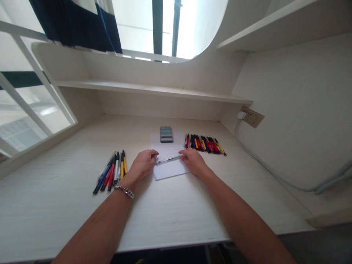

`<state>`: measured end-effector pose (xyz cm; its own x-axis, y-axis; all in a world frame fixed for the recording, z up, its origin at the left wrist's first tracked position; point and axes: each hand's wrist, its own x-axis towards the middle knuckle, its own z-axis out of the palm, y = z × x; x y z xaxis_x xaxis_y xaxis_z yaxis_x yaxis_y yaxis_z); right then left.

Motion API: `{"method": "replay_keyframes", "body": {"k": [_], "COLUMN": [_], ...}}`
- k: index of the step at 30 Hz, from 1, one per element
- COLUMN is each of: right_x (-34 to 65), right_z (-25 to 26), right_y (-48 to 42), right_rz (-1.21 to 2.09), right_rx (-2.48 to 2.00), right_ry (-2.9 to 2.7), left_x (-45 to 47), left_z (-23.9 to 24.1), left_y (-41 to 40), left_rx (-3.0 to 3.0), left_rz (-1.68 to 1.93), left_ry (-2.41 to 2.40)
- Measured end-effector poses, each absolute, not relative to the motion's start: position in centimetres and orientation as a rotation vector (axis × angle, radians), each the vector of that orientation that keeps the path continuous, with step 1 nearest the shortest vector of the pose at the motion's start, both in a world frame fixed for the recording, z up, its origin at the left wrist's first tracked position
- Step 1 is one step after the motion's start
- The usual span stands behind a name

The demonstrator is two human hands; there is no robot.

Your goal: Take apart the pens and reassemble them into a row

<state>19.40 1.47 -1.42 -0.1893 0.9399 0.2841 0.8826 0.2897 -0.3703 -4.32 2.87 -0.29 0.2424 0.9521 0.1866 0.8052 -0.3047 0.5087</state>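
Observation:
Both hands hold one slim clear pen (pixel 168 160) level over a white sheet of paper (pixel 169 169). My left hand (pixel 143 164), with a ring and a chain bracelet on the wrist, pinches the pen's left end. My right hand (pixel 193 160) pinches its right end. A row of several red, yellow, blue and black pens (pixel 205 144) lies just right of my right hand. Another bunch of pens (pixel 112 171) lies left of my left hand. A small grey box (pixel 166 134) sits on the paper's far edge.
The pale wooden desk (pixel 68 205) runs under a shelf (pixel 148 89). A wall socket (pixel 250 116) with a white plug sits at the right, its grey cable (pixel 275 174) trailing along the desk. A window with dark cloth (pixel 74 25) is above.

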Motion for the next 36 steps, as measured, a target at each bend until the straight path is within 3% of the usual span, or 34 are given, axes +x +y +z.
{"method": "replay_keyframes", "body": {"k": [8, 23, 36], "right_x": [18.9, 18.8, 18.6], "right_z": [-1.8, -0.2, -0.4], "right_y": [1.5, 0.1, 0.1], "right_rz": [0.103, 0.350, 0.884], "right_rx": [-1.627, -1.354, -1.395], "right_ry": [-2.153, -1.991, -1.894], "left_x": [-3.7, -2.5, -1.7], "left_z": [-0.1, 0.6, 0.1], "left_y": [2.4, 1.5, 0.8], "left_rx": [2.272, 2.524, 2.399], "left_rz": [0.651, 0.631, 0.771], "left_ry": [1.564, 1.329, 1.332]}}
